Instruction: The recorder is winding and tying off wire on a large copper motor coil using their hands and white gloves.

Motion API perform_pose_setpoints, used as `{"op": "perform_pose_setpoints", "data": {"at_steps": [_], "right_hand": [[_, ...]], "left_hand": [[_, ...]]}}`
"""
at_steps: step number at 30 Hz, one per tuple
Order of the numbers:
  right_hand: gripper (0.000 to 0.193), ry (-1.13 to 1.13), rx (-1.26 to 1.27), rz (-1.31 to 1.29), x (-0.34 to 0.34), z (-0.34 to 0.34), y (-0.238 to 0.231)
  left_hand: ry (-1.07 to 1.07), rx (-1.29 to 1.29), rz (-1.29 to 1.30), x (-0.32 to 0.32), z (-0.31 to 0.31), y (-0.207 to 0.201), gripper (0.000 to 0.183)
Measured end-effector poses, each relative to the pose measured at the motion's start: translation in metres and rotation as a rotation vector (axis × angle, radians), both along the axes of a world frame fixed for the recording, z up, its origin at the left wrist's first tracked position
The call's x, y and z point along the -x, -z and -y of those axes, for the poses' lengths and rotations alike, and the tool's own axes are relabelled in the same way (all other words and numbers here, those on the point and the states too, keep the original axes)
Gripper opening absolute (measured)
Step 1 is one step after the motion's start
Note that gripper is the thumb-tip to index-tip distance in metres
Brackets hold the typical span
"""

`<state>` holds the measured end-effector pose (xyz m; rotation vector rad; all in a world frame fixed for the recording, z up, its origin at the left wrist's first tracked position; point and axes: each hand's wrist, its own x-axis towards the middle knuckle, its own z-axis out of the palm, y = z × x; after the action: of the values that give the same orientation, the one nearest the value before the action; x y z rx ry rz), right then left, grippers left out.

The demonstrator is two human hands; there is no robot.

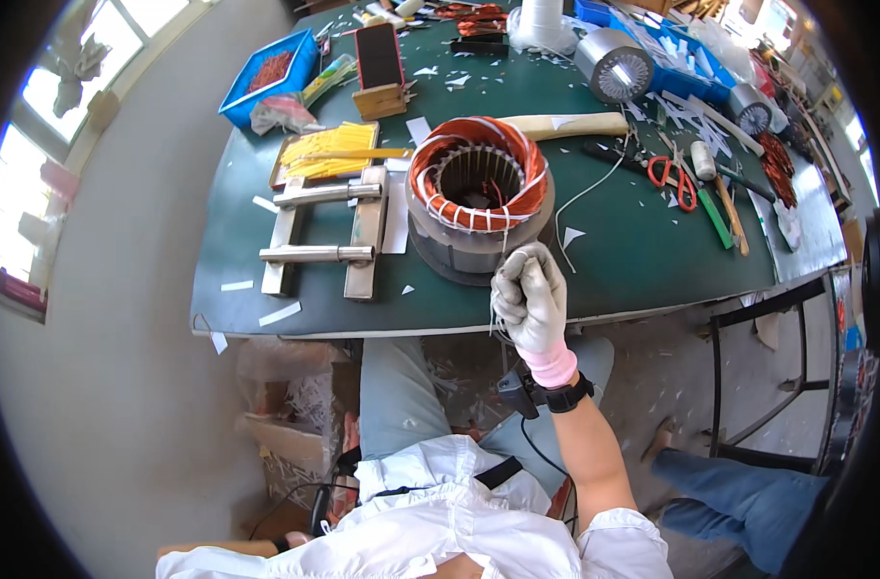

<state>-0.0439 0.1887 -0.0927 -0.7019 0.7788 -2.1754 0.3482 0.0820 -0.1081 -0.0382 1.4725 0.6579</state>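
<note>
Low down, the left hand (pixel 297 538) is mostly hidden, so I cannot tell if it holds anything. Someone else's blue legs (pixel 739 497) show at the right; the rest of them is cut off. The gloved right hand (pixel 530 289) has its fingers pinched on a thin white cord (pixel 505 241), just in front of the red coil (pixel 530 179). The coil sits on a green table (pixel 642 270) dotted with paper bits. Its deep inside is hard to see. Past the table's left side stand a grey wall (pixel 121 289) and bright windows (pixel 5 183).
</note>
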Motion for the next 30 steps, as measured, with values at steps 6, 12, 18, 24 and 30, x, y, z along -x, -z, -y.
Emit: {"op": "perform_pose_setpoints", "data": {"at_steps": [6, 12, 18, 24, 30], "right_hand": [[0.021, 0.012, -0.029, -0.051, -0.001, 0.003, -0.002], [0.022, 0.052, 0.015, -0.042, -0.001, -0.002, 0.006], [0.023, 0.063, -0.023, -0.095, 0.004, -0.004, 0.008], [0.020, 0.118, -0.085, -0.149, 0.007, -0.009, 0.008], [0.021, 0.040, -0.153, -0.280, -0.004, 0.001, 0.008]], "left_hand": [[-0.628, 0.210, -0.530, 0.016, -0.007, 0.039, 0.032], [-0.659, 0.286, -0.693, 0.062, 0.004, 0.068, 0.031], [-0.641, 0.274, -0.665, 0.061, 0.003, 0.066, 0.030], [-0.595, 0.262, -0.639, 0.063, 0.000, 0.069, 0.029], [-0.591, 0.334, -0.585, 0.032, 0.009, 0.073, 0.028]]}}
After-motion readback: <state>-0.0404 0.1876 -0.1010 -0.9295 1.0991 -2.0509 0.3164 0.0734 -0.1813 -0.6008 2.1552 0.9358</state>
